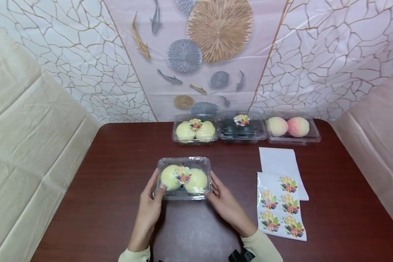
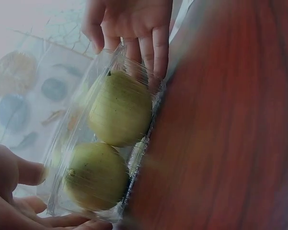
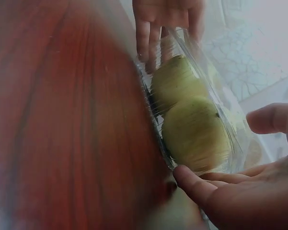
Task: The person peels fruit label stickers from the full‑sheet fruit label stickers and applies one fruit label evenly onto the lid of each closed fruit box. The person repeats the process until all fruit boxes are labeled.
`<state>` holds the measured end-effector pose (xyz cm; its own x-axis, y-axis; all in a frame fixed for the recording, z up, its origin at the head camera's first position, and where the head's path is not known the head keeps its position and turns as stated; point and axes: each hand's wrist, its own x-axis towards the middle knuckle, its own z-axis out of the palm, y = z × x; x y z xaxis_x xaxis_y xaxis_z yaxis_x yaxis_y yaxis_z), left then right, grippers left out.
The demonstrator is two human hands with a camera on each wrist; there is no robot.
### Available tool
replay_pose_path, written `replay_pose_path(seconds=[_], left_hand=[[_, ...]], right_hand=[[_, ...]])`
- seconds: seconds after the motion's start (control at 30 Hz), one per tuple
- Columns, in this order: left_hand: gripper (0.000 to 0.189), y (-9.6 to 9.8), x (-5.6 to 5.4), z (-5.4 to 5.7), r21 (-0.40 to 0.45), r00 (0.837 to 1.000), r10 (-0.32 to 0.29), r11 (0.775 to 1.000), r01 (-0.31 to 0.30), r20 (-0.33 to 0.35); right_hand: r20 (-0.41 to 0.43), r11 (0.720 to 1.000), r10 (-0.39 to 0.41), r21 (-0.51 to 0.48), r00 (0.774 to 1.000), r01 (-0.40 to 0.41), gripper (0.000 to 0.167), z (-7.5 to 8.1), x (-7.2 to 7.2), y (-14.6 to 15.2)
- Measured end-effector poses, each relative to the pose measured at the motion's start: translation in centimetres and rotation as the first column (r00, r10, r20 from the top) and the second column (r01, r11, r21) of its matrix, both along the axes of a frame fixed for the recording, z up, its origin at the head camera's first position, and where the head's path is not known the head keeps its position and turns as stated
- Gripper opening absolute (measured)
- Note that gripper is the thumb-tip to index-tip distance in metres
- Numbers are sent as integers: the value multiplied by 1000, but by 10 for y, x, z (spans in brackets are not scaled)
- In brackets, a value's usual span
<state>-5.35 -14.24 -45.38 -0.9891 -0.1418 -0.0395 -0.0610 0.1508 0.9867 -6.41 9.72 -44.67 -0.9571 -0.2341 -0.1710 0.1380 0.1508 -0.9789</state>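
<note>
Both hands hold a clear plastic fruit box (image 1: 184, 196) between them, over the near middle of the table. Inside lie two round yellow-green fruits (image 1: 196, 182) side by side, and a round fruit-print sticker (image 1: 182, 175) is on the lid. My left hand (image 1: 150, 205) grips the left end, thumb over the near left corner and fingers along the side. The right hand (image 1: 226, 205) grips the other end with its thumb at the near right corner. Seen from the left wrist, the box (image 2: 62, 191) stands between the hands, with fingers reaching along its lower edge.
Along the table's back edge stand three more clear boxes: one with yellow-green fruits (image 1: 185, 131), one with dark contents (image 1: 230, 129), one with pinkish peaches (image 1: 298, 127). A sheet of fruit stickers (image 1: 278, 182) overlaps a white sheet (image 1: 277, 158) at right. Patterned cloth (image 1: 111, 72) hangs behind.
</note>
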Motion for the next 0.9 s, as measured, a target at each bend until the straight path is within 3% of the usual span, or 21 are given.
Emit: replay_pose_path(seconds=[0.43,0.5,0.57,0.6,0.63,0.7,0.8,0.87,0.9], left_hand=[[60,-33,-14,7,-5,994,76,997,-76,77],[61,-36,-15,10,-77,992,108,992,-102,70],[65,-35,-14,11,-224,989,145,965,-137,23],[69,-33,-14,12,-315,988,157,937,-153,-13],[75,-30,-13,13,-415,986,163,894,-168,-48],[92,-21,-12,15,-605,981,154,772,-195,-120],[117,-5,-11,18,-764,981,95,616,-194,-172],[126,1,-12,18,-814,981,86,549,-191,-172],[127,4,-13,17,-828,982,89,529,-187,-165]], right_hand=[[-35,996,87,21,996,-87,72,-6,-34,-40],[-25,996,94,-7,995,-94,72,-7,-36,-46],[-20,996,88,-31,996,-89,72,-7,-37,-51],[-17,996,84,-43,996,-84,72,-7,-38,-54],[-12,996,75,-50,997,-76,72,-7,-38,-56],[-5,996,56,-69,998,-56,72,-7,-38,-58],[-6,996,28,-83,1000,-28,71,-6,-39,-61],[-10,996,19,-88,1000,-20,69,-6,-40,-64],[-11,996,15,-91,1000,-16,68,-6,-41,-65]])
